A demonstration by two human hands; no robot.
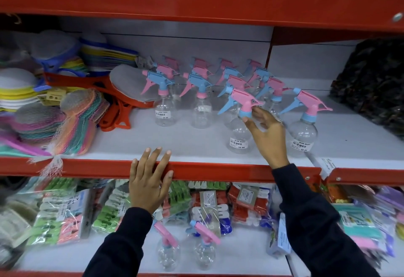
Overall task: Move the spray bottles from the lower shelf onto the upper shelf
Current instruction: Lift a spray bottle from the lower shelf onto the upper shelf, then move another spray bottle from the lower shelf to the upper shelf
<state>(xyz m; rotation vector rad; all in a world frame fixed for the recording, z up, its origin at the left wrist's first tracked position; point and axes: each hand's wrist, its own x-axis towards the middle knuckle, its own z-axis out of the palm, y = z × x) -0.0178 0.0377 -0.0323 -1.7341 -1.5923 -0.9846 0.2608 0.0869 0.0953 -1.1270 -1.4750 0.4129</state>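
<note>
Several clear spray bottles with pink and blue trigger heads stand on the upper shelf (196, 145). My right hand (265, 132) is at the neck of one front bottle (239, 137); its fingers are spread and only the fingertips touch the blue collar. Another bottle (303, 134) stands just to its right. My left hand (150, 180) lies flat on the red front lip of the upper shelf, holding nothing. On the lower shelf (240, 252) two bottles (168, 252) (204, 252) stand between my forearms.
Stacked mesh strainers and swatters (65, 110) fill the upper shelf's left side. A dark patterned bundle (371, 84) sits at its right. Bags of clothes pegs (105, 209) and packets (367, 222) crowd the lower shelf behind and beside the bottles.
</note>
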